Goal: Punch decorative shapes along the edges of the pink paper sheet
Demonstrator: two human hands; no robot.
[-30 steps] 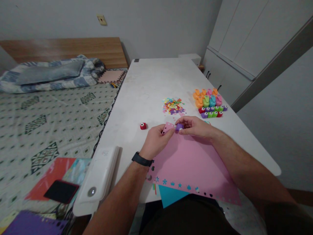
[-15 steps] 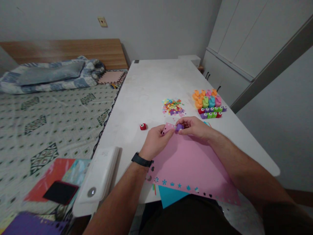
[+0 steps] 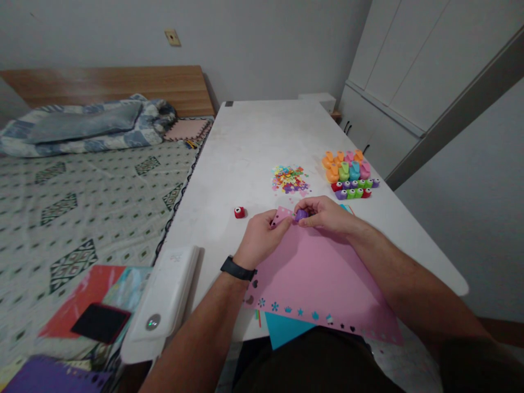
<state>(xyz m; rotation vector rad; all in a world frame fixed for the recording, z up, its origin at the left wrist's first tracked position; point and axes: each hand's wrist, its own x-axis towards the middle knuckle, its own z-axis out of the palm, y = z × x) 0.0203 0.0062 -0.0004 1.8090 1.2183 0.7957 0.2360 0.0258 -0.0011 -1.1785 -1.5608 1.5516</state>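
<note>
A large pink paper sheet (image 3: pixel 319 278) lies on the white table (image 3: pixel 254 142), its near edge lined with punched shapes. My left hand (image 3: pixel 262 236), with a black watch on the wrist, pinches the sheet's far corner. My right hand (image 3: pixel 325 214) is closed on a small purple paper punch (image 3: pixel 301 214) set on that same corner. A small red punch (image 3: pixel 239 212) sits alone on the table to the left of my hands.
A heap of coloured paper cut-outs (image 3: pixel 290 179) and a cluster of coloured punches (image 3: pixel 350 173) lie beyond my hands. A teal sheet (image 3: pixel 284 329) pokes out under the pink one. A white device (image 3: pixel 166 297) rests at the table's left edge. The bed on the left holds coloured papers and a phone (image 3: pixel 100 322).
Almost nothing has changed: both hands stay at the pink sheet's corner with the purple punch, and the view has shifted only slightly.
</note>
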